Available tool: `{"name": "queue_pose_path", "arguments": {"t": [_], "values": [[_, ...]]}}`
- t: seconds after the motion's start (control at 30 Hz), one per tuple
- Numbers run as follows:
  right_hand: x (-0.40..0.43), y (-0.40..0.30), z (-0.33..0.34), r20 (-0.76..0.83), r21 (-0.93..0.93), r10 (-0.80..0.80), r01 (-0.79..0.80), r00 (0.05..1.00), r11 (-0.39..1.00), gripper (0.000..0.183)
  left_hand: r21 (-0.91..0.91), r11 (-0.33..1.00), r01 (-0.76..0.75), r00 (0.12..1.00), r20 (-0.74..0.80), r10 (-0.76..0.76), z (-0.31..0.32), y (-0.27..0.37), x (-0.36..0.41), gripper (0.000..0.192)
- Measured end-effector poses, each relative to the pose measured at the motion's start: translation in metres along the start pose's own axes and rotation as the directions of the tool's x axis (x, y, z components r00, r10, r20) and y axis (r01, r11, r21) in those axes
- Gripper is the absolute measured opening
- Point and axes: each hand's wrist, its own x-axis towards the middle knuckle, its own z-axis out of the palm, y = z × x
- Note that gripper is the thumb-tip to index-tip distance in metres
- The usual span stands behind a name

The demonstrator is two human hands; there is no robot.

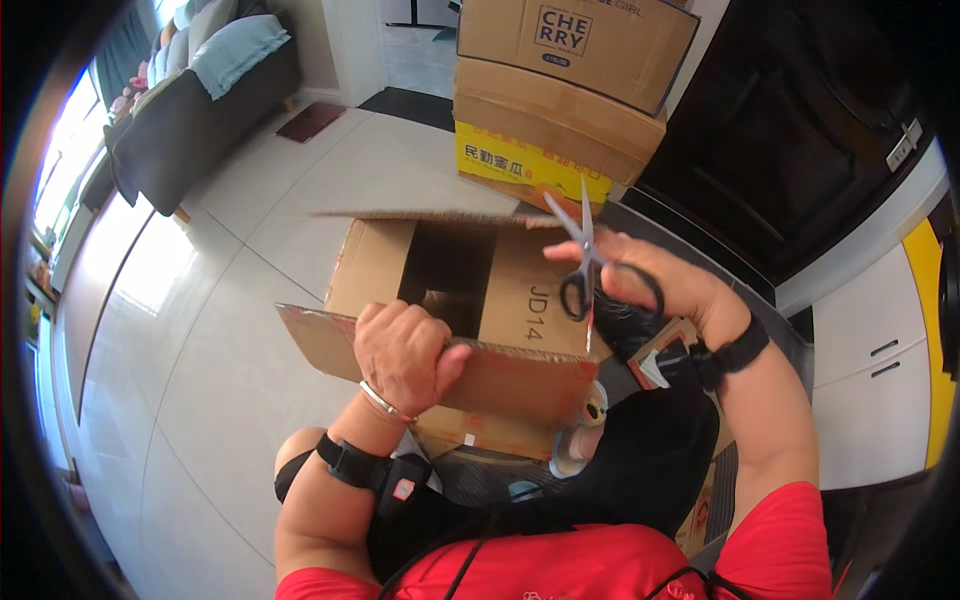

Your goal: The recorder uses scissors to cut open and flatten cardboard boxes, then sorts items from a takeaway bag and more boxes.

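Note:
A cardboard box (517,292) with its top flaps spread apart is in front of me, its dark inside partly visible. My left hand (405,352) grips the edge of the near flap, with the thumb on its outer side. In my right hand (645,274) is a pair of scissors (585,251) with black handles, held above the box's right end. The scissor blades point away from me and are spread apart. A finger or thumb appears to be in one handle loop; the exact grip is blurred. The bottom of the box inside is too dark to make out.
Behind the box stands a stack of cardboard boxes (555,90), beside a dark door (780,135). A grey sofa (225,112) is at the upper left, on a tiled floor (225,330). Black plastic (630,322) lies right of the box, and a white cabinet (870,382) stands at the right.

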Motion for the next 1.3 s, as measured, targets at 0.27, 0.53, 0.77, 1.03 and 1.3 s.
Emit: {"name": "queue_pose_path", "arguments": {"t": [0.27, 0.53, 0.77, 1.03, 1.3], "values": [[0.046, 0.052, -0.003, -0.579, 0.283, 0.369, -0.245, 0.727, 0.927, 0.055, -0.062, 0.995, -0.080, 0.991, 0.100, 0.086, -0.008, 0.023, -0.006, 0.032], [0.030, 0.046, 0.021, -0.426, -0.635, -0.204, -0.130, 0.882, 0.761, 0.032, -0.094, 0.995, -0.037, 0.939, 0.336, 0.067, 0.000, 0.043, -0.019, 0.042], [0.034, 0.007, -0.030, -0.355, 0.401, 0.424, -0.273, 0.833, 0.874, 0.031, -0.093, 0.995, -0.048, 0.945, 0.318, 0.075, -0.004, 0.044, -0.027, 0.036], [0.032, 0.010, -0.021, -0.345, 0.091, 0.298, -0.284, 0.890, 0.954, 0.028, -0.099, 0.994, -0.051, 0.956, 0.285, 0.077, -0.003, 0.043, -0.026, 0.032], [0.037, 0.026, 0.059, 0.080, -0.612, -0.006, 0.054, 0.997, 0.789, 0.031, -0.127, 0.989, -0.070, 0.923, 0.369, 0.113, -0.001, 0.052, -0.024, 0.028]]}}
